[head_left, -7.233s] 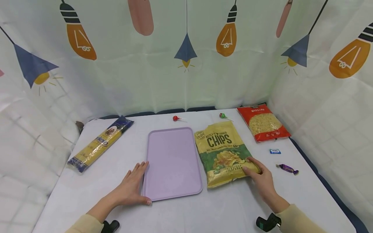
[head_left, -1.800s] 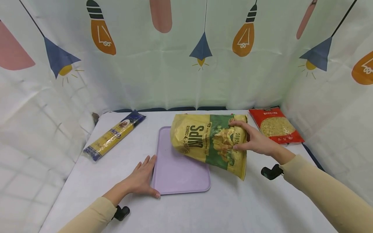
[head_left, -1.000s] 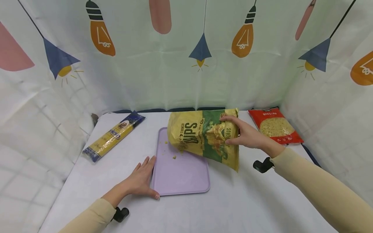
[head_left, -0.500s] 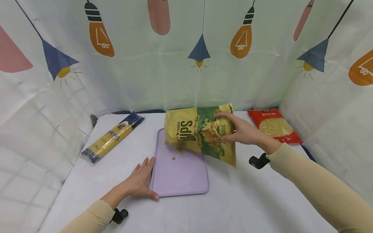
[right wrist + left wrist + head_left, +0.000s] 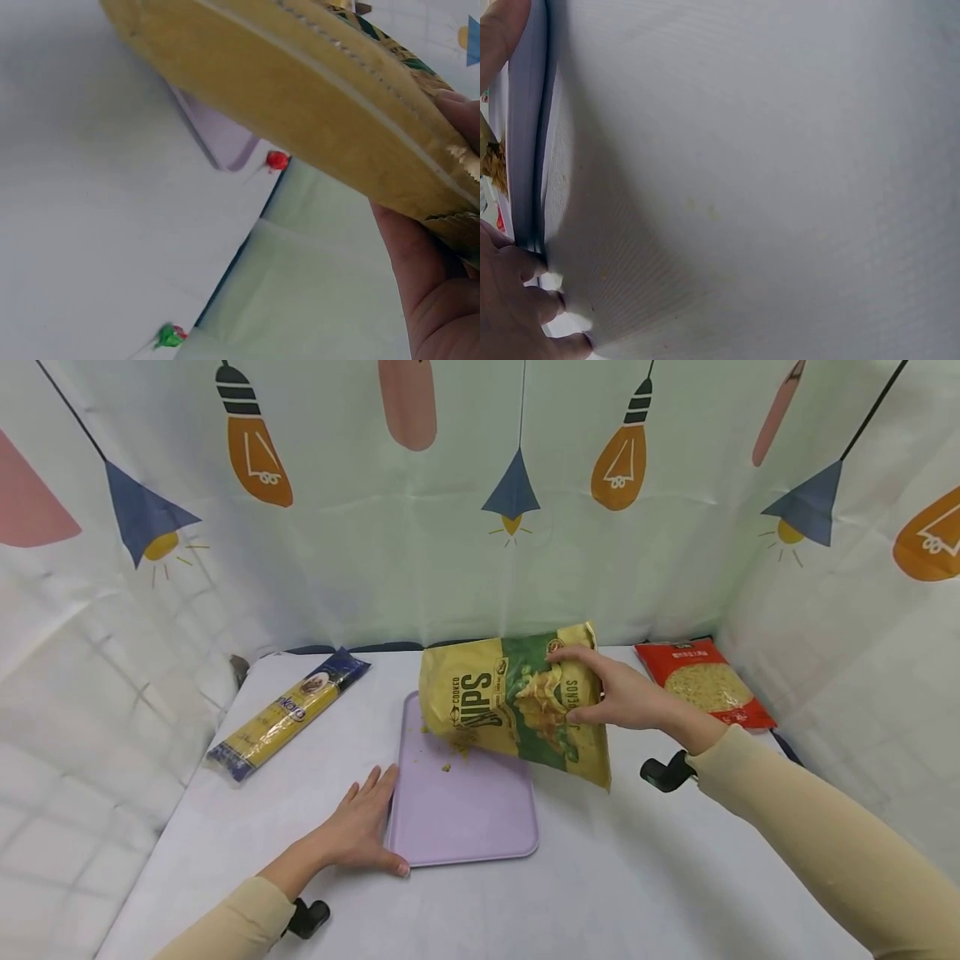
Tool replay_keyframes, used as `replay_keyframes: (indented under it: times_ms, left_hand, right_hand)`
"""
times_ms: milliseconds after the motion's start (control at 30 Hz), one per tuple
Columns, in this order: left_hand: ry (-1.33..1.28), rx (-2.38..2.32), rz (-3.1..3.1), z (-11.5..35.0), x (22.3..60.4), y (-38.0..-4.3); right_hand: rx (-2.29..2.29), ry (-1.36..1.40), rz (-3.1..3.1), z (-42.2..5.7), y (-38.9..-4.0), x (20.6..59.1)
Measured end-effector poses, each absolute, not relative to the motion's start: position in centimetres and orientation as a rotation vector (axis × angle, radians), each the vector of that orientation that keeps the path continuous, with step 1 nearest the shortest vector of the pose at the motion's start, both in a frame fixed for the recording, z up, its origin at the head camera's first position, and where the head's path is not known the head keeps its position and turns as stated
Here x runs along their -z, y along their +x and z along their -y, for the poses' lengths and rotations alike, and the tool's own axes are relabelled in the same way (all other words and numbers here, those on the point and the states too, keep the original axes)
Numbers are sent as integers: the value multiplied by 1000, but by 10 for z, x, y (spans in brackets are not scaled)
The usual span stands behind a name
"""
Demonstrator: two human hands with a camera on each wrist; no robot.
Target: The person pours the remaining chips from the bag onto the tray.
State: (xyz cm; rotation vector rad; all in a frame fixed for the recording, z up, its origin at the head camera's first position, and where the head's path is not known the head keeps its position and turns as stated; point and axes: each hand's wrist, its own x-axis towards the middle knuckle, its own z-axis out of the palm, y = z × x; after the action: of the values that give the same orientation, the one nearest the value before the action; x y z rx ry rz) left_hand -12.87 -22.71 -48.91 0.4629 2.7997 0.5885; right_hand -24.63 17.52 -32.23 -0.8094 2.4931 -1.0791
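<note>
My right hand (image 5: 622, 693) grips the bottom end of a yellow-green bag of jalapeño chips (image 5: 480, 693). The bag lies on its side in the air, tilted so its top end hangs low over the far part of a lilac tray (image 5: 465, 818). Chip crumbs (image 5: 446, 767) lie on the tray below that end. In the left wrist view, a brown clump of chips (image 5: 495, 165) shows past the tray's edge. My left hand (image 5: 360, 827) spreads along the tray's left edge, thumb at the near corner. In the right wrist view the bag (image 5: 300, 90) hides much of the tray.
A blue-yellow pasta pack (image 5: 288, 714) lies left of the tray. At the back right is a red bag (image 5: 705, 681) of pale food. The right wrist view shows a red lollipop (image 5: 276, 160) and a green lollipop (image 5: 169, 335) near the table's back edge.
The right hand has lifted the chip bag off the table and turned it sideways over the tray, then shifted left and back. Crumbs have dropped onto the tray. The left hand keeps its place.
</note>
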Motion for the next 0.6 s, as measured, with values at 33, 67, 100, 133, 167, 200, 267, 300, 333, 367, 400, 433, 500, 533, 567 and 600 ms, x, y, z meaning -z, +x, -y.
replay_keyframes:
  times_ms: [33, 67, 100, 133, 167, 200, 267, 300, 333, 367, 400, 433, 500, 533, 567, 600]
  left_hand:
    - [463, -588, -2799, 227, 489, -129]
    - [463, -588, -2799, 227, 489, -129]
    - [462, -589, -2798, 227, 489, -129]
    - [463, -590, -2797, 227, 489, -129]
    - [461, -591, -2796, 227, 490, -129]
    - [459, -592, -2795, 227, 490, -129]
    - [454, -596, -2787, 227, 489, -129]
    - [452, -597, -2784, 227, 490, -129]
    - [451, -598, -2783, 228, 490, -129]
    - [449, -598, -2782, 228, 490, -130]
    - [448, -597, -2781, 228, 490, -130]
    - [446, -597, -2780, 228, 490, -130]
    - [446, -595, -2782, 228, 490, -130]
    - [446, -595, -2783, 229, 490, -130]
    - [445, -596, -2781, 229, 490, -130]
    - [445, -598, -2780, 229, 490, -130]
  right_hand:
    - [1074, -813, -2496, -175, -246, 322]
    - [1067, -819, -2500, -175, -245, 321]
    - [1059, -823, -2504, -175, -245, 319]
    - [1049, -832, -2509, -175, -244, 318]
    - [1038, -843, -2512, -175, -243, 317]
    - [1025, -854, -2517, -174, -242, 315]
    - [1001, -866, -2529, -174, -241, 312]
    - [994, -873, -2530, -173, -240, 310]
    - [989, -878, -2530, -173, -239, 309]
    - [981, -884, -2531, -172, -238, 307]
    - [975, -890, -2531, -171, -238, 307]
    - [972, -894, -2531, -171, -237, 306]
    - [968, -898, -2526, -169, -236, 304]
    - [963, -899, -2524, -169, -235, 304]
    - [960, -906, -2522, -168, -235, 304]
    - [958, -904, -2520, -168, -234, 304]
